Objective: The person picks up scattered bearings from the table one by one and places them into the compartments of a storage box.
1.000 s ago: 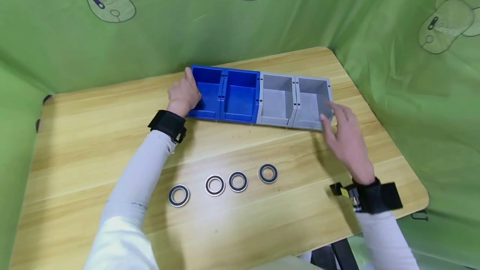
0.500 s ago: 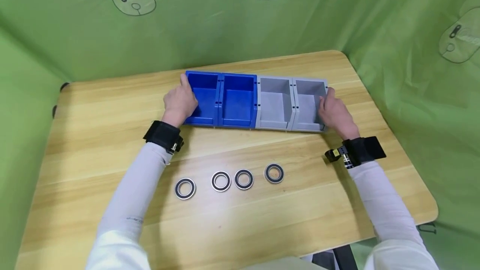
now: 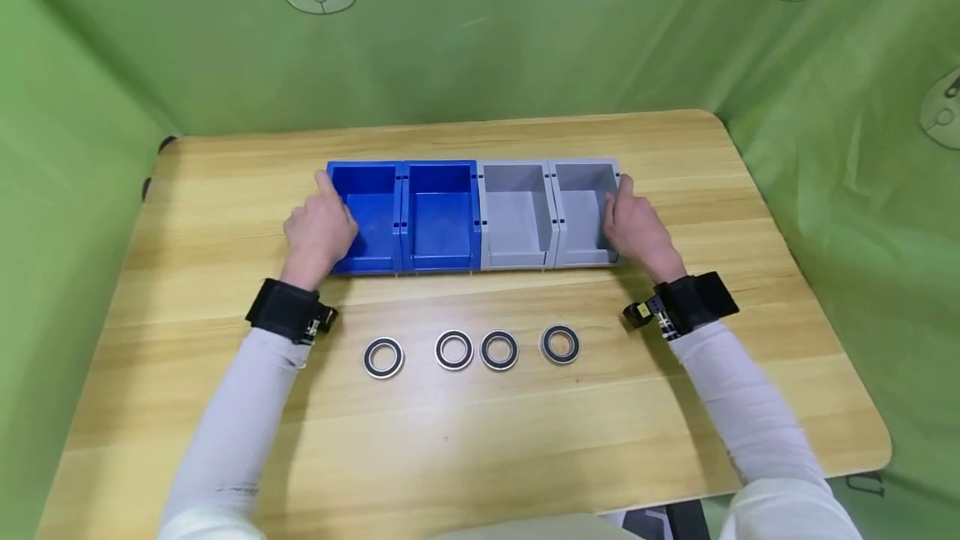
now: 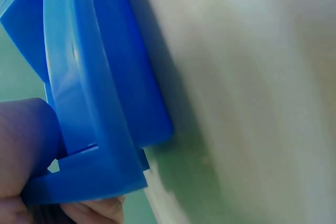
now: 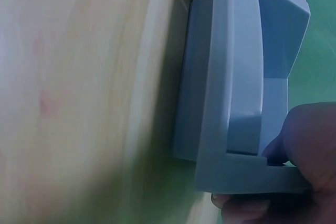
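Observation:
A row of joined bins spans the table's middle: two blue bins (image 3: pixel 441 227) on the left, two grey bins (image 3: pixel 516 219) on the right. My left hand (image 3: pixel 318 227) grips the outer wall of the leftmost blue bin (image 4: pixel 100 77), thumb inside and fingers outside. At the other end my right hand (image 3: pixel 639 227) pinches the side wall of the rightmost grey bin (image 5: pixel 220 87) the same way. Nearer to me several ring-shaped bearings with black seals lie flat, among them a leftmost bearing (image 3: pixel 383 343) and a rightmost bearing (image 3: pixel 560 329).
The wooden table (image 3: pixel 487 457) has rounded corners at the right. A green curtain (image 3: pixel 450 40) encloses its back and sides, close behind the table's far edge. Black straps with small cameras sit on both wrists.
My right hand has come in from the right and taken hold of the grey end wall. The bin row has shifted left and toward me, straightening along the table; the bearings stay on the table.

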The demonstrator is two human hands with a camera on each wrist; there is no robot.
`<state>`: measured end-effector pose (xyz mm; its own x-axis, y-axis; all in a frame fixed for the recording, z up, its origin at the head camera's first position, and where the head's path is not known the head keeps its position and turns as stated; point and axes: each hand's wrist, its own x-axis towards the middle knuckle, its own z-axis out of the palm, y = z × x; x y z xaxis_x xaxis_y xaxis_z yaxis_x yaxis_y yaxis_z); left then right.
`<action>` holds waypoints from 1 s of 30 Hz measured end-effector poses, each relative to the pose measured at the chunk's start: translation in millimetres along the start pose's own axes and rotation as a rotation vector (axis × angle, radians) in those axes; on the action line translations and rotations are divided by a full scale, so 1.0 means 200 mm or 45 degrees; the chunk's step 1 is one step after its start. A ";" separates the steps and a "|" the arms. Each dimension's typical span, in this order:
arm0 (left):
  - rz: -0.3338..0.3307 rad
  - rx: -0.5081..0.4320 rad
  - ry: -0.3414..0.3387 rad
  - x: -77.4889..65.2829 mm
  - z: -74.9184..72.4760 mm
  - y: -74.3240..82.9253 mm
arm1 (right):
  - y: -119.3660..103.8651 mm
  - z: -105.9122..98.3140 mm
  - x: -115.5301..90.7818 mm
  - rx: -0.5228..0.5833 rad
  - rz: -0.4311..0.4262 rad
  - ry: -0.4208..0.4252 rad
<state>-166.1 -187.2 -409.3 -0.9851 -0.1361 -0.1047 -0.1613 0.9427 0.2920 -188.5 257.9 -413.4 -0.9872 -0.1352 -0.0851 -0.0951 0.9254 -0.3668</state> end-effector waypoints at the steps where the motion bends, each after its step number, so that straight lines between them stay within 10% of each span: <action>1: -0.004 -0.004 0.005 -0.02 0.00 -0.01 | -0.01 0.00 -0.01 0.001 -0.007 0.000; 15: 0.003 -0.046 0.108 -0.26 0.02 -0.08 | -0.04 0.07 -0.20 -0.029 -0.095 0.103; 30: -0.019 -0.025 0.096 -0.27 0.02 -0.07 | -0.09 -0.03 -0.26 0.028 0.065 0.026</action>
<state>-110.1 -191.4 -411.0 -0.9841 -0.1736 -0.0371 -0.1766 0.9344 0.3093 -136.8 250.2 -396.7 -0.9931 -0.0803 -0.0854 -0.0417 0.9228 -0.3830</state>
